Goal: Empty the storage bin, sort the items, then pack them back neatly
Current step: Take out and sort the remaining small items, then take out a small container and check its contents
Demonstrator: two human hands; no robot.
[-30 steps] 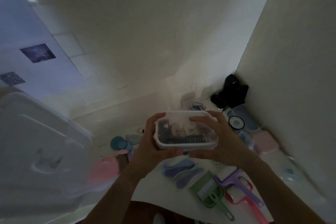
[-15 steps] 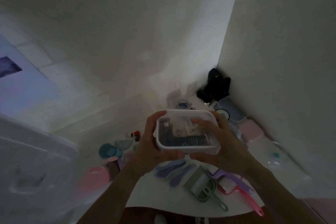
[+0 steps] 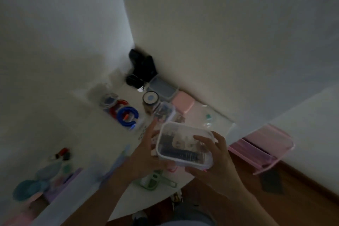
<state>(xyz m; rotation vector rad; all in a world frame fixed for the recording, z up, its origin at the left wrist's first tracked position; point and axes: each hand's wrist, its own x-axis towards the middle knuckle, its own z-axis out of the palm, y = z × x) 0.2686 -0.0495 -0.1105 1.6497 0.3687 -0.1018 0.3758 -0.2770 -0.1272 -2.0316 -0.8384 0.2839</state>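
A small clear lidded box (image 3: 180, 142) with dark items inside is held above the white table (image 3: 102, 134), tilted. My left hand (image 3: 145, 154) grips its left end and my right hand (image 3: 214, 158) grips its right side, fingers curled over the lid. Sorted items lie on the table: blue and red rings (image 3: 126, 113), a round tin (image 3: 150, 98), a grey lidded box (image 3: 162, 88), a pink case (image 3: 182, 103) and another small clear box (image 3: 164, 113). The edge of the storage bin (image 3: 60, 200) shows blurred at the lower left.
A black object (image 3: 141, 69) sits in the wall corner. A pink organiser (image 3: 264, 147) stands at the right over the wooden floor. A green scoop (image 3: 156, 182), teal lids (image 3: 27, 189) and small red and dark pieces (image 3: 62, 153) lie near the table's front and left.
The view has swung to the right and down. Both hands have carried the clear box rightward, over the table's right part; the big bin has slid out to the lower left.
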